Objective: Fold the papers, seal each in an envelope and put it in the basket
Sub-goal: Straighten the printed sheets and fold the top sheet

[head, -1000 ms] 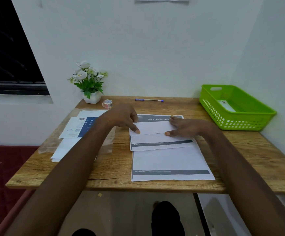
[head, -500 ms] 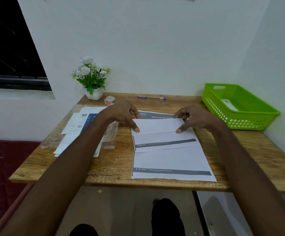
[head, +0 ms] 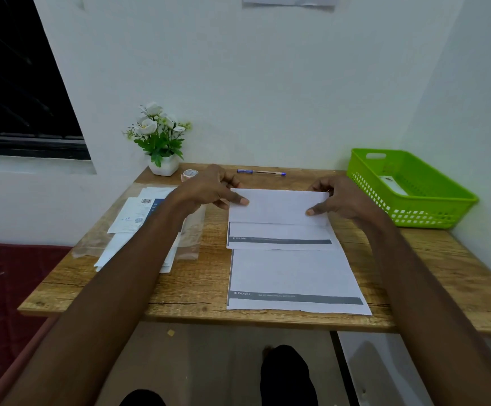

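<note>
Both hands moved to the folded paper [head: 279, 206]; left hand [head: 209, 189] and right hand [head: 338, 200] pinched its ends. One envelope [head: 392, 184] lay in the basket [head: 432, 212]; sealing remained.

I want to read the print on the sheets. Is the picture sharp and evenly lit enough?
Head view: soft, even light, no glare on the folded paper; wide-angle lens bends the wall edges; the flat sheet shows "END GOAL", but its smaller print is too blurred to read.

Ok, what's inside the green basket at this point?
The green basket holds one flat white piece with a small dark mark, lying on its floor. It looks like an envelope, but that is too small to confirm. The near wall hides part of the floor.
</note>
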`<move>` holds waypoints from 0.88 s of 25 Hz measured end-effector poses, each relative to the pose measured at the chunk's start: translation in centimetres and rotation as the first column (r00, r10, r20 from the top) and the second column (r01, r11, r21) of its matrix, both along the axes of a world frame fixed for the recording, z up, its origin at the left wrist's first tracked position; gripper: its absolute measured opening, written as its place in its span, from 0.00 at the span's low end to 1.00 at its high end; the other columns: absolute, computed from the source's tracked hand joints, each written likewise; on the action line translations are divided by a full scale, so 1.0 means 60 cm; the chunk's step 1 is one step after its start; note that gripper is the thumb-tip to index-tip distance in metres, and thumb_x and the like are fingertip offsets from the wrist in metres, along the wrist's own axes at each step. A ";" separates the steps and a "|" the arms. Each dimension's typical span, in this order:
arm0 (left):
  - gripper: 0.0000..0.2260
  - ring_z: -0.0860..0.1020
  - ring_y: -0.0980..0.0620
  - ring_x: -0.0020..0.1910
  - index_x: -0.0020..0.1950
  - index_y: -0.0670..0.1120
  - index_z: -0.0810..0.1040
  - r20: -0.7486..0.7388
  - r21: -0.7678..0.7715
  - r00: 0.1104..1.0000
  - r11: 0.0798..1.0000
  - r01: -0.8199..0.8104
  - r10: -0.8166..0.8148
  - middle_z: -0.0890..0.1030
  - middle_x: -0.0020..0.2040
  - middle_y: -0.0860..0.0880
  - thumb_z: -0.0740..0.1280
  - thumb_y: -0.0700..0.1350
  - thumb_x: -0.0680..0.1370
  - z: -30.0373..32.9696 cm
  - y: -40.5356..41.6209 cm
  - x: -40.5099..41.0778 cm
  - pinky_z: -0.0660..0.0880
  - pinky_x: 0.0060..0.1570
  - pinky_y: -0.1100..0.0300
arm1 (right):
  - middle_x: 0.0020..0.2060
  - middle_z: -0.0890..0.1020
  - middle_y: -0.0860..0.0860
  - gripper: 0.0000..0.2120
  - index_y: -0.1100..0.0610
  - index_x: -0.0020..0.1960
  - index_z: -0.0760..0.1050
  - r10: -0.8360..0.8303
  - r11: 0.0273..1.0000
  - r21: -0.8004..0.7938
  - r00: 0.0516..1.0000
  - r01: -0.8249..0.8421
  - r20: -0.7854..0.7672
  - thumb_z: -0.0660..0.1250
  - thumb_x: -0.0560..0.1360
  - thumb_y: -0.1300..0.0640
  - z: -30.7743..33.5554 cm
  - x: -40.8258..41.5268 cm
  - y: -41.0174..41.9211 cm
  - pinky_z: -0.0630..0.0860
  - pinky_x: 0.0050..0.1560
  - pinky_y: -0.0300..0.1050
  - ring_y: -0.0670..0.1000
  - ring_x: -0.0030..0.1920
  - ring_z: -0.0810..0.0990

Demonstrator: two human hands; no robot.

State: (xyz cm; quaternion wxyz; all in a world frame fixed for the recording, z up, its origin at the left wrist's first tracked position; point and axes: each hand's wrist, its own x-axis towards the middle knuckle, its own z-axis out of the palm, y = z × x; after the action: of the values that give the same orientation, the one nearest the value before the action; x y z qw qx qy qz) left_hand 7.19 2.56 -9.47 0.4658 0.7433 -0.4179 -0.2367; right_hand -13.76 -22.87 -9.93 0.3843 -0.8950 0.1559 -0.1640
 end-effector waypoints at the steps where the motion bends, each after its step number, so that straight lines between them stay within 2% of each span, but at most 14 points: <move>1: 0.12 0.83 0.54 0.40 0.46 0.45 0.84 0.001 -0.024 1.000 1.000 -0.002 0.002 0.85 0.39 0.50 0.83 0.40 0.67 -0.001 -0.001 0.001 0.81 0.37 0.60 | 0.38 0.83 0.53 0.15 0.64 0.43 0.82 0.011 1.000 -0.001 0.999 -0.011 0.031 0.83 0.60 0.68 -0.002 0.001 -0.001 0.73 0.42 0.44 0.49 0.39 0.78; 4: 0.10 0.84 0.54 0.39 0.43 0.45 0.84 0.030 -0.086 0.999 0.996 -0.021 0.024 0.85 0.38 0.49 0.82 0.39 0.67 -0.005 -0.004 0.005 0.83 0.39 0.58 | 0.36 0.80 0.57 0.12 0.69 0.41 0.81 0.031 0.999 0.037 0.994 -0.035 0.104 0.81 0.62 0.70 -0.004 0.003 -0.004 0.70 0.42 0.48 0.52 0.38 0.76; 7: 0.10 0.83 0.56 0.37 0.43 0.45 0.85 0.057 -0.058 0.998 0.998 -0.014 0.017 0.84 0.36 0.51 0.83 0.40 0.67 -0.008 -0.005 0.007 0.83 0.39 0.57 | 0.32 0.79 0.54 0.10 0.63 0.38 0.82 0.056 0.996 0.061 0.992 -0.063 0.110 0.83 0.63 0.65 -0.007 0.004 -0.004 0.67 0.40 0.47 0.52 0.36 0.73; 9: 0.12 0.83 0.56 0.39 0.44 0.43 0.85 0.065 -0.007 0.998 1.000 0.018 -0.018 0.84 0.37 0.50 0.83 0.44 0.66 -0.009 -0.007 0.004 0.83 0.40 0.56 | 0.31 0.80 0.51 0.12 0.58 0.36 0.83 0.068 0.996 0.056 0.995 -0.073 0.078 0.85 0.61 0.58 -0.008 0.006 0.000 0.68 0.40 0.47 0.49 0.35 0.74; 12: 0.16 0.83 0.57 0.40 0.45 0.45 0.86 0.079 0.085 0.994 0.994 0.064 -0.071 0.84 0.37 0.52 0.84 0.50 0.64 -0.004 -0.007 -0.005 0.82 0.44 0.55 | 0.32 0.81 0.51 0.20 0.56 0.38 0.83 0.103 0.994 0.032 0.995 -0.104 0.016 0.85 0.55 0.45 -0.010 0.009 0.005 0.69 0.41 0.49 0.49 0.36 0.75; 14: 0.17 0.81 0.58 0.38 0.45 0.46 0.86 0.102 0.146 0.989 0.985 0.089 -0.105 0.85 0.38 0.51 0.85 0.51 0.63 -0.002 -0.005 -0.011 0.79 0.41 0.58 | 0.34 0.82 0.51 0.22 0.56 0.41 0.84 0.138 0.989 0.058 0.990 -0.137 -0.017 0.85 0.54 0.45 -0.012 0.009 0.007 0.71 0.43 0.49 0.49 0.37 0.76; 16: 0.18 0.81 0.55 0.41 0.46 0.46 0.87 0.129 0.173 0.985 0.981 0.092 -0.116 0.86 0.42 0.46 0.85 0.51 0.62 -0.002 -0.003 -0.016 0.77 0.41 0.59 | 0.36 0.83 0.50 0.23 0.56 0.43 0.85 0.179 0.981 0.087 0.982 -0.173 -0.066 0.86 0.54 0.46 -0.013 0.007 0.009 0.73 0.44 0.47 0.46 0.38 0.78; 19: 0.19 0.84 0.45 0.51 0.50 0.46 0.87 0.128 0.198 0.981 0.973 0.122 -0.149 0.87 0.49 0.45 0.85 0.48 0.62 0.002 0.002 -0.019 0.80 0.54 0.49 | 0.41 0.85 0.53 0.24 0.53 0.46 0.86 0.213 0.976 0.067 0.971 -0.207 -0.107 0.86 0.54 0.46 -0.009 0.002 0.015 0.75 0.44 0.43 0.43 0.38 0.80; 20: 0.20 0.84 0.45 0.54 0.52 0.45 0.86 0.119 0.207 0.979 0.969 0.136 -0.163 0.87 0.50 0.45 0.85 0.47 0.63 0.004 0.003 -0.020 0.80 0.58 0.47 | 0.43 0.86 0.53 0.24 0.53 0.47 0.86 0.222 0.974 0.067 0.970 -0.216 -0.104 0.86 0.54 0.46 -0.007 0.001 0.018 0.75 0.45 0.43 0.43 0.39 0.80; 22: 0.22 0.84 0.47 0.55 0.54 0.45 0.86 0.101 0.222 0.979 0.963 0.154 -0.179 0.87 0.52 0.46 0.85 0.46 0.63 0.006 0.004 -0.021 0.79 0.60 0.45 | 0.46 0.86 0.52 0.25 0.52 0.48 0.85 0.245 0.969 0.065 0.964 -0.239 -0.104 0.86 0.55 0.46 -0.003 -0.001 0.021 0.76 0.45 0.43 0.44 0.40 0.80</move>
State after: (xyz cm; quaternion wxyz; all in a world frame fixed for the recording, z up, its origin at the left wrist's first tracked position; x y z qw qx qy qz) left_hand 5.94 2.83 -9.12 0.3360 0.7639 -0.4784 -0.2735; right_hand -13.80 -21.59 -10.10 0.4153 -0.9049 0.0706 -0.0617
